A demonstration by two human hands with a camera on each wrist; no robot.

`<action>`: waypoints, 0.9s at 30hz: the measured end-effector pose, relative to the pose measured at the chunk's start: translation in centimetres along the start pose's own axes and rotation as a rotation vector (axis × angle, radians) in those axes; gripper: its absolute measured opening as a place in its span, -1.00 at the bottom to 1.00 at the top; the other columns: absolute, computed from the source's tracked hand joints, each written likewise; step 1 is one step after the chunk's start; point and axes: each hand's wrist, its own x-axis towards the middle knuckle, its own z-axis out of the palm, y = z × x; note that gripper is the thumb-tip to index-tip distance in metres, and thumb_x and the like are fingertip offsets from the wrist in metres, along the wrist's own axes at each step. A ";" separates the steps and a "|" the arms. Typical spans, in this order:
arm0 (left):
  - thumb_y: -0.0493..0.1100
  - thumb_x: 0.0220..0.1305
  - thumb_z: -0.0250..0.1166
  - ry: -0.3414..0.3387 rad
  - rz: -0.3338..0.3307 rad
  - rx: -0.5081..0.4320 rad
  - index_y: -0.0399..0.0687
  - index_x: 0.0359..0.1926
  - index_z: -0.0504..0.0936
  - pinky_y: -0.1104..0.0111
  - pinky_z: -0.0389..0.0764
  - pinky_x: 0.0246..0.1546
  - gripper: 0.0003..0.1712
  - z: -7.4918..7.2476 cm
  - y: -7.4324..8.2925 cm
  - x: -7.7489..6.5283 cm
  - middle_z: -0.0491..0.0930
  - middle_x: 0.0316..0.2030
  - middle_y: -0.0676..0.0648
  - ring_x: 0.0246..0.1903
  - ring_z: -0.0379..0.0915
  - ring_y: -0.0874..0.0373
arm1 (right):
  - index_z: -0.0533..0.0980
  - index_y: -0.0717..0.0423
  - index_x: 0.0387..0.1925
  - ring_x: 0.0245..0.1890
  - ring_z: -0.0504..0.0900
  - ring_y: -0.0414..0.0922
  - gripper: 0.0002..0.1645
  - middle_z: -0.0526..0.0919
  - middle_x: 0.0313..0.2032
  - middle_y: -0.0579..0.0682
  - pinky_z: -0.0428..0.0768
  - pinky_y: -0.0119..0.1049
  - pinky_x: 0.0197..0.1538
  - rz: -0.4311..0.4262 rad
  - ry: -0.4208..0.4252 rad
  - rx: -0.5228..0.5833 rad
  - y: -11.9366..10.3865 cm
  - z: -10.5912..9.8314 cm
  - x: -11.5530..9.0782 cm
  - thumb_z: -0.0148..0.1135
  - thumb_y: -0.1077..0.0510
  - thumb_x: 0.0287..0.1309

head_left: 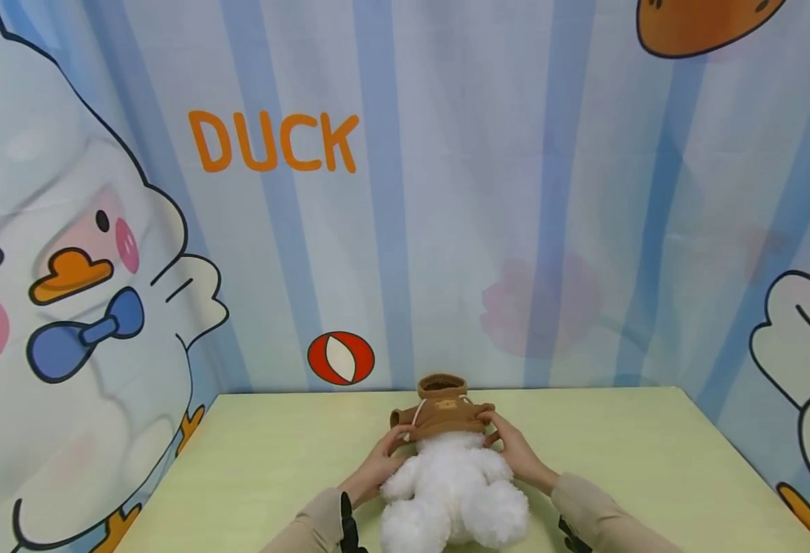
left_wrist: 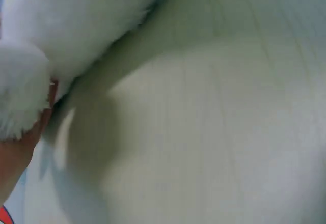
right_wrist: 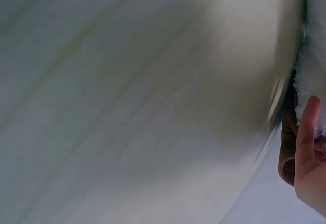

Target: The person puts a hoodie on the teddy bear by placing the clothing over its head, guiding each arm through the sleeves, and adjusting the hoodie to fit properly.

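So we've got a white plush toy point(head_left: 446, 480) on the pale green table point(head_left: 294, 461), legs toward us, with a little brown sweater point(head_left: 449, 421) around its top end. Our left hand point(head_left: 385, 455) looks to be pinching the hem on one side, and our right hand point(head_left: 511, 445) grips the other side, fingers on the brown cloth and thumb down by the fur. The wrist views only catch bits of each hand, so we're going mostly by the head view.

Handling-wise, we'd keep both sides of the hem level and work it a little at a time, left then right, so it doesn't bunch on one side. That fur probably drags, so we'd flatten it with a thumb as the cloth slides. Both stubby arms seem to sit below the hem, so we'd mind those, and we'd keep the white drawstring point(head_left: 418, 412) from snagging.

Closest thing to a container here is the sweater itself: the plush's upper end is inside. The collar point(head_left: 442, 379) gapes toward the backdrop point(head_left: 446, 192), with just dark brown lining visible in it; how far up the head reaches, we can't tell.
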 end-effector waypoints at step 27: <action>-0.32 0.20 0.09 0.021 0.212 0.484 -0.26 -0.24 0.23 0.44 0.28 -0.43 -0.80 0.9 1.8 1.0 0.37 -0.42 -0.14 -0.43 0.27 0.19 | 0.57 0.12 -0.38 -0.48 0.50 -0.23 -0.85 0.59 -0.46 -0.04 0.48 -0.33 -0.36 -0.134 0.104 -0.193 -0.7 0.8 1.5 0.24 0.27 -0.11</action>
